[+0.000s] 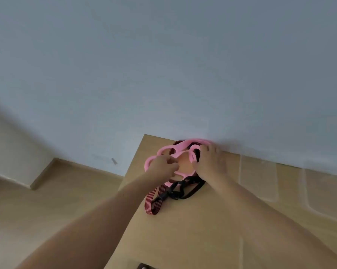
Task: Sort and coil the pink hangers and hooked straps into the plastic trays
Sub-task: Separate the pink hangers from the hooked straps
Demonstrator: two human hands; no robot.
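- Hangers (175, 150): pink, on the table (202, 233), against the wall (163, 65).
- Left hand (163, 166): fingers curled round the hangers' left loop.
- Right hand (210, 164): grips their right loop.
- Straps (183, 189): tangled under the hangers' near side.
- Trays (259, 177): right of the hangers.

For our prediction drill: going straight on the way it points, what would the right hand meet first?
The right hand is on the pink hangers; just beyond them, probably the wall.
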